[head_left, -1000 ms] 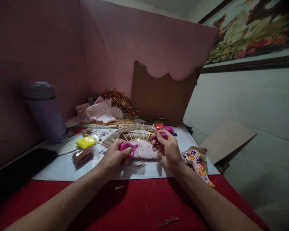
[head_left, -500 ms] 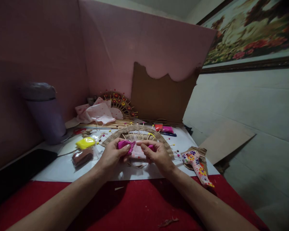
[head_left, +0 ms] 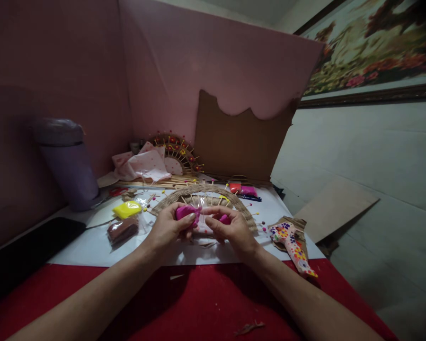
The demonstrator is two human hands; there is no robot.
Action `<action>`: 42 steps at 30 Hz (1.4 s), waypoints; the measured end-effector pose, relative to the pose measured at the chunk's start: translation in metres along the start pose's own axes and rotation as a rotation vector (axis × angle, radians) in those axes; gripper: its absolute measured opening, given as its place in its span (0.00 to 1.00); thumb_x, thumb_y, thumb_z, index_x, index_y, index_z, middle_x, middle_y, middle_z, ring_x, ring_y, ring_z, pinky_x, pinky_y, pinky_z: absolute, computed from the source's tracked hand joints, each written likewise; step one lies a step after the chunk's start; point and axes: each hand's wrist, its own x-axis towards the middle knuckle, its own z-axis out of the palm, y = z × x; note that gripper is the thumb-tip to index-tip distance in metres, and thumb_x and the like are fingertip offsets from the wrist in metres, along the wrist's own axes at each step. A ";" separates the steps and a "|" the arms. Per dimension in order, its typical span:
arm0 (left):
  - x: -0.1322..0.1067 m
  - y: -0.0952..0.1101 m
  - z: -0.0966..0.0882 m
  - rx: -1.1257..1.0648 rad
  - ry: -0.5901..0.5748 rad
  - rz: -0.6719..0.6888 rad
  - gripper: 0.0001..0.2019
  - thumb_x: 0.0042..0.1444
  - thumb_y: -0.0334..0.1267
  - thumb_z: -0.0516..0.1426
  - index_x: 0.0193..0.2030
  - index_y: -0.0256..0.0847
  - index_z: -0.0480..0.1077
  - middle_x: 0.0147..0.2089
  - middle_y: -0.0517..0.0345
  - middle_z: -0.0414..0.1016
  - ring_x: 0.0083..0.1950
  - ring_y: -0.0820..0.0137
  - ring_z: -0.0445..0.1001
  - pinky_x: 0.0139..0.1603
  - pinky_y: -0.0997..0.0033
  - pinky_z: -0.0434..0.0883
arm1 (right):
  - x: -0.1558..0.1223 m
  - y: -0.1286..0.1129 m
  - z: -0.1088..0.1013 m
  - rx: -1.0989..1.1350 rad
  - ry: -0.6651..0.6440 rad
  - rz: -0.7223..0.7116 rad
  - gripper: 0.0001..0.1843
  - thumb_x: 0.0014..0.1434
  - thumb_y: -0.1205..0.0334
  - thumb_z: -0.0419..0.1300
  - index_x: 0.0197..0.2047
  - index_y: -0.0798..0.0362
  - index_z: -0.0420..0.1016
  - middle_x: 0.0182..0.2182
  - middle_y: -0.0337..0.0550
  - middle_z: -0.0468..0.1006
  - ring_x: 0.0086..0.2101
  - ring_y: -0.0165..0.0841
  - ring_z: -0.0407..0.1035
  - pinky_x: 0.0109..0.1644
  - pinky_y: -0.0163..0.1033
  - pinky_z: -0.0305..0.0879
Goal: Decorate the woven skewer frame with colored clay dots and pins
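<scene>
Between thumb and fingers, my left hand (head_left: 170, 225) grips a magenta lump of modelling clay (head_left: 185, 212) in a clear plastic wrapper (head_left: 200, 204). My right hand (head_left: 232, 229) is closed beside it, with a smaller piece of magenta clay (head_left: 225, 219) showing at its fingers. Thumb and forefinger of that hand are close to the wrapper's edge; whether they pinch it I cannot tell. Right behind both hands lies a woven half-round fan shape (head_left: 206, 190) wound with twine, with bead-tipped sticks poking out around its rim.
Yellow clay (head_left: 127, 209) and brown clay (head_left: 122, 230) packets lie left, near a black flat object (head_left: 39, 251) and purple tumbler (head_left: 69, 166). Red clay (head_left: 235, 188) sits behind. A flowered shape (head_left: 293, 246) rests at right. Brown cardboard (head_left: 243, 137) leans at the back.
My fingers have shifted slightly on the magenta clay and its wrapper. The whole view has moved a little; everything else stays in place.
</scene>
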 end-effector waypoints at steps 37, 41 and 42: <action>-0.005 0.004 0.005 -0.140 -0.045 -0.004 0.17 0.37 0.31 0.67 0.32 0.38 0.64 0.24 0.64 0.73 0.24 0.75 0.72 0.24 0.78 0.68 | -0.004 -0.007 0.008 0.034 0.172 0.007 0.14 0.46 0.55 0.65 0.23 0.54 0.66 0.10 0.27 0.57 0.12 0.19 0.46 0.14 0.28 0.39; -0.008 0.007 0.005 -0.045 -0.090 0.013 0.16 0.38 0.34 0.67 0.31 0.37 0.65 0.24 0.63 0.73 0.23 0.75 0.71 0.23 0.78 0.67 | -0.003 -0.007 0.004 0.027 0.173 -0.010 0.13 0.46 0.56 0.64 0.24 0.54 0.66 0.10 0.26 0.56 0.12 0.19 0.45 0.14 0.27 0.40; -0.008 0.008 0.005 -0.027 -0.099 0.014 0.15 0.40 0.36 0.66 0.32 0.37 0.66 0.24 0.63 0.73 0.23 0.75 0.71 0.23 0.77 0.67 | -0.002 -0.007 0.003 0.003 0.149 -0.016 0.13 0.47 0.56 0.64 0.24 0.54 0.66 0.10 0.26 0.56 0.12 0.19 0.45 0.14 0.27 0.41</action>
